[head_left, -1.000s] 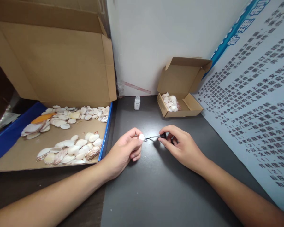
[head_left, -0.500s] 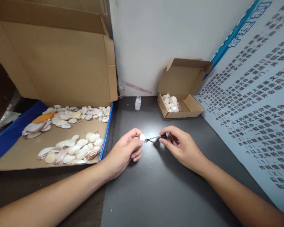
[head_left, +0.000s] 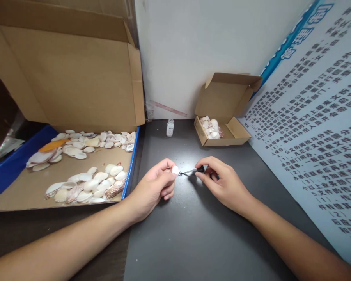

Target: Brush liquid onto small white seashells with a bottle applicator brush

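Observation:
Between the thumb and fingers of my left hand (head_left: 159, 181) is a small white seashell (head_left: 175, 170), held just above the dark table. My right hand (head_left: 219, 177) pinches the black cap of a thin brush applicator (head_left: 190, 171). Its stem points left, and the tip is at the shell's right edge; whether it touches cannot be made out. Beyond my hands a small clear glass bottle (head_left: 170, 128) with a white label stands upright and uncapped.
To the left, an open blue-sided cardboard box (head_left: 23, 187) holds many seashells (head_left: 90, 185) in two groups. A smaller open carton (head_left: 228, 138) at the back right contains more shells (head_left: 212, 128). A printed poster (head_left: 318, 117) borders the right side; a white wall (head_left: 216, 39) stands behind.
My right hand has shifted very slightly left with the applicator. My left hand keeps its hold on the shell, and the whole view has moved a little.

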